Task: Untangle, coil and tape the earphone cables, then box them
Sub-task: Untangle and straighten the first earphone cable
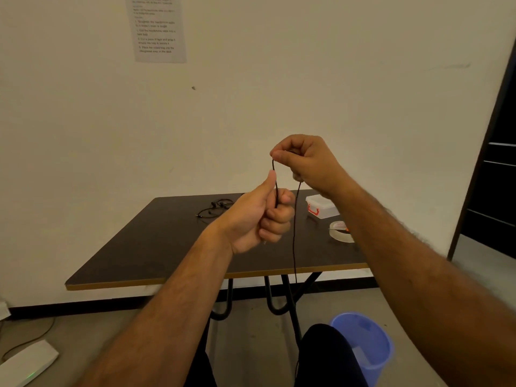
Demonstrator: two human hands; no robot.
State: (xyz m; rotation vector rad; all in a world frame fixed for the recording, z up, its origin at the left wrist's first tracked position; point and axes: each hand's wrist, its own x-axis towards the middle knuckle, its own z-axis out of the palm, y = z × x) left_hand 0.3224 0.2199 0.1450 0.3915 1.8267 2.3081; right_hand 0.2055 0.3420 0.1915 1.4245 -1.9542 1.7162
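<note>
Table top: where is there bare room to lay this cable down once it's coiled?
The table is bare across its near left, in front of the spare earphones. The right side is crowded: plastic box with the tape roll just before it.

The printed sheet (156, 29) at the upper left is cut off by the top edge, and its text is too blurred to read. The tape roll (341, 231) is partly hidden behind the right forearm. The black cable (294, 247) disappears inside both fists; its lower end cannot be followed.
</note>
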